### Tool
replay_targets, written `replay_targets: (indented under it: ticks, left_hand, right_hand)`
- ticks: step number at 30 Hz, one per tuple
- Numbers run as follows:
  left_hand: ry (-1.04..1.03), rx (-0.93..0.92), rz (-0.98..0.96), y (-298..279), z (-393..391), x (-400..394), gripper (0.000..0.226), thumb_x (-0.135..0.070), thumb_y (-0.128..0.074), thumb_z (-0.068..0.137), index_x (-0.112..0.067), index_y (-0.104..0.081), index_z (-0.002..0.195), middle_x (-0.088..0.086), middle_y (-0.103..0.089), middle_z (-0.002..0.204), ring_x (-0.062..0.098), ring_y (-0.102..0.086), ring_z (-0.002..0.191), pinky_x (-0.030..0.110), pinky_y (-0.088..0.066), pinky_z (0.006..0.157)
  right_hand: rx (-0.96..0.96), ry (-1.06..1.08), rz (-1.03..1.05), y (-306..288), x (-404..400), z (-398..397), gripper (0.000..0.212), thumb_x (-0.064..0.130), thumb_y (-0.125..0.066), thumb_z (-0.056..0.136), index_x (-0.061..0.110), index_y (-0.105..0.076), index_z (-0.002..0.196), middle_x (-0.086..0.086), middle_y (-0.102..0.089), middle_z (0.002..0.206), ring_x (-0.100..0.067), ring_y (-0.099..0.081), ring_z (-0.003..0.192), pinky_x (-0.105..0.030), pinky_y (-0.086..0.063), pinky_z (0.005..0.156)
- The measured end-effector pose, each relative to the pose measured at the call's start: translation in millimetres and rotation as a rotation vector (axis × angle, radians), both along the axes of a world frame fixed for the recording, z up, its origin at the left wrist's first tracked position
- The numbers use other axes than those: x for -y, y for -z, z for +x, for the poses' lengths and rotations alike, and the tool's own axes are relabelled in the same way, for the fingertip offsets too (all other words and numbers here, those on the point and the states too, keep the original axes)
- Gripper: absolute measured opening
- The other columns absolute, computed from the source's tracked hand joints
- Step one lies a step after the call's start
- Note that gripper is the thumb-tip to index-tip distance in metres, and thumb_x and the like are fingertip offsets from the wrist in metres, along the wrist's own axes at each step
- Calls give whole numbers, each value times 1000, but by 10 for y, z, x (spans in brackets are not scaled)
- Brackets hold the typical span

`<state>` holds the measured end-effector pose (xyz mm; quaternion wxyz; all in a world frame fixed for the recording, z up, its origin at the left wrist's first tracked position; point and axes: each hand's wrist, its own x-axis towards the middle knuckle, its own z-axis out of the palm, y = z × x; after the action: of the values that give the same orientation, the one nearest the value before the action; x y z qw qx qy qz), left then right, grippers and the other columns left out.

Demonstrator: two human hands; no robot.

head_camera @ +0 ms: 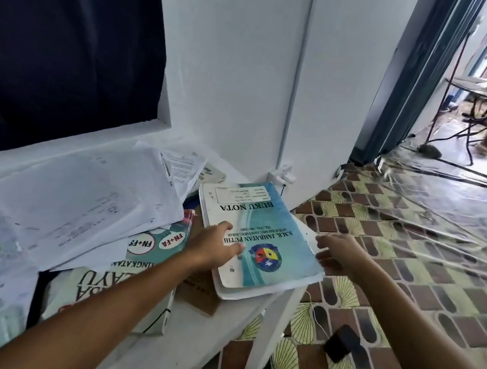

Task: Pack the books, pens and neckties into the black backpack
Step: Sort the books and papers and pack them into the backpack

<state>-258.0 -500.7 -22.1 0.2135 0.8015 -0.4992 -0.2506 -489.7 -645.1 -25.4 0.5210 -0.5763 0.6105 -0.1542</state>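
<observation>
The left hand's point(215, 244) fingers point(235, 246) are lying spread and flat on the cover of the blue-green paperback notebook point(260, 233), while the right hand's point(340, 252) fingers are curling loosely open at its right edge, not yet pinching. The notebook is topping a small stack overhanging the white surface point(170, 357). Judging by that, squaring the stack and gripping both edges together would be lifting it cleanly.

- Your blue notebook point(260, 233) has a glossy paper cover (worn at the edges).
- At nine o'clock, loose sheets point(80, 193) are matt paper.
- At three o'clock, floor point(410, 268) under shiny plastic film.
</observation>
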Motion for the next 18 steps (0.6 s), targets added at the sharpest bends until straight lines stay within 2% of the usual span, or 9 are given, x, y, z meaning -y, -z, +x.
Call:
replay_targets:
  ticks: [3, 5, 7, 8, 9, 11, 14, 16, 18]
  left_hand:
    - [-25, -13, 4, 40, 37, 45, 59, -43, -58, 94, -13, -42, 143, 11, -49, 144, 27, -49, 128, 35, -42, 101]
    - [-47, -28, 18, 59, 70, 66, 59, -46, -56, 95, -14, -43, 142, 11, -47, 147, 27, -47, 131, 36, -40, 103]
    - [-59, -47, 39, 74, 95, 84, 60, -50, -54, 95, -15, -44, 142, 10, -46, 147, 27, -46, 132, 37, -40, 103]
    - [-62, -58, 45, 80, 98, 89, 60, -52, -53, 95, -15, -44, 142, 9, -47, 147, 26, -47, 131, 37, -40, 103]
    - [-66, -67, 47, 79, 98, 92, 61, -54, -51, 95, -15, -44, 142, 9, -47, 146, 26, -47, 130, 38, -41, 103]
    - [-76, -82, 43, 82, 103, 99, 63, -56, -49, 94, -14, -45, 141, 10, -49, 145, 26, -48, 129, 39, -42, 103]
    - [-81, -121, 34, 38, 144, 89, 60, -54, -49, 96, -13, -47, 139, 11, -50, 143, 25, -50, 126, 38, -43, 101]
    - [-79, -141, 3, -33, 197, 52, 55, -50, -50, 96, -15, -48, 138, 10, -53, 140, 24, -53, 121, 36, -46, 96]
    - [-74, -111, -65, -155, 284, 16, 49, -46, -53, 96, -17, -50, 136, 6, -54, 137, 22, -54, 119, 31, -44, 91]
  right_hand:
    - [34, -24, 142, 8, 105, 6, 37, 31, -54, 98, -5, -59, 104, -14, -57, 72, -17, -47, 50, -25, -40, 46]
    - [83, -55, 228, 17, 148, 45, 37, 32, -60, 93, -5, -59, 100, -11, -52, 67, -18, -44, 51, -29, -39, 52]
    - [161, -93, 260, 18, 171, 115, 39, 28, -72, 84, -5, -60, 101, -12, -61, 80, -27, -57, 66, -40, -50, 70]
    - [200, -128, 267, -1, 167, 159, 40, 23, -76, 81, -5, -61, 106, -15, -69, 92, -33, -66, 80, -50, -52, 85]
    - [235, -171, 271, -27, 162, 216, 39, 18, -77, 80, -4, -62, 110, -17, -72, 102, -37, -69, 94, -52, -50, 97]
    - [283, -249, 277, -87, 166, 325, 33, 3, -70, 83, -5, -61, 114, -21, -71, 110, -41, -67, 103, -56, -53, 90]
    - [343, -323, 278, -111, 233, 384, 39, -16, -54, 86, -5, -54, 123, -25, -66, 118, -41, -67, 100, -46, -61, 71]
    - [417, -333, 286, -110, 315, 340, 49, -19, -52, 82, -4, -52, 128, -26, -64, 121, -43, -66, 100, -47, -61, 72]
    - [492, -337, 285, -159, 404, 267, 63, -14, -62, 71, -1, -52, 132, -26, -65, 121, -44, -65, 101, -51, -60, 75]
